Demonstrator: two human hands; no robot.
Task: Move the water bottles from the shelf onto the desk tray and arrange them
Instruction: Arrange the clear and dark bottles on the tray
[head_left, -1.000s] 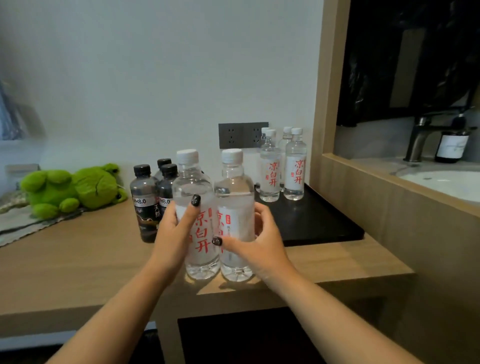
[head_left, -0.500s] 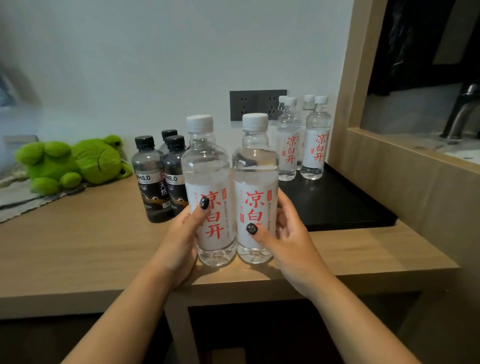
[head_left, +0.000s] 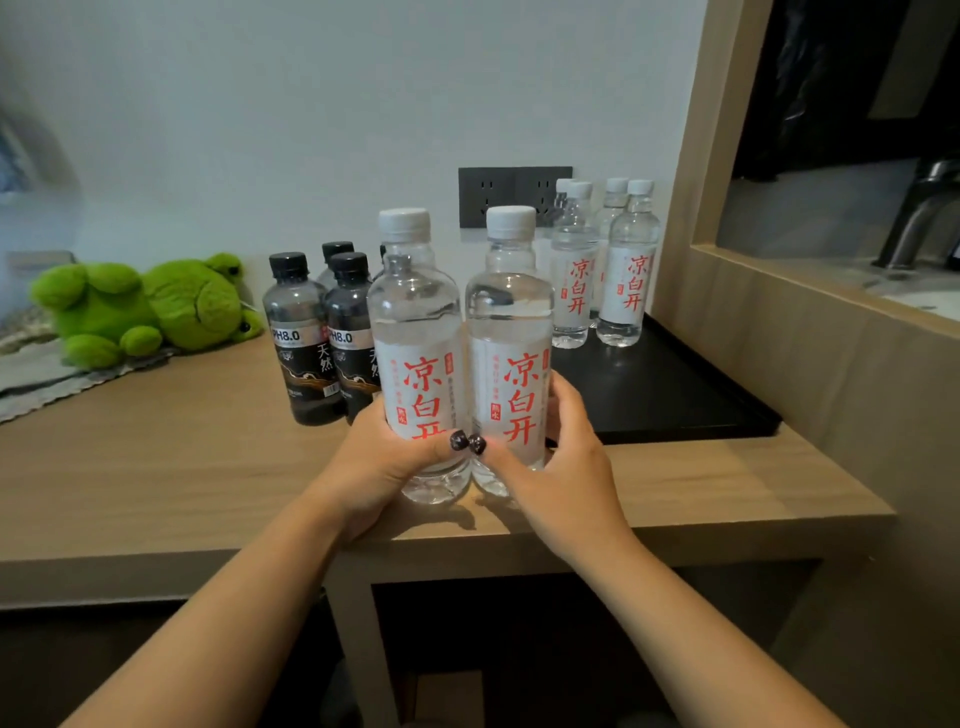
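The left hand (head_left: 384, 467) grips the left bottle (head_left: 418, 358). The right hand (head_left: 558, 467) grips the right bottle (head_left: 511, 353). Both bottles touch, left of the black tray (head_left: 675, 400).

A wooden desk (head_left: 156, 467) carries a black tray (head_left: 675, 400) at its right end, dark bottles (head_left: 301, 338) beside the tray, and a green plush frog (head_left: 150, 306) on a cloth (head_left: 31, 379) at the left.
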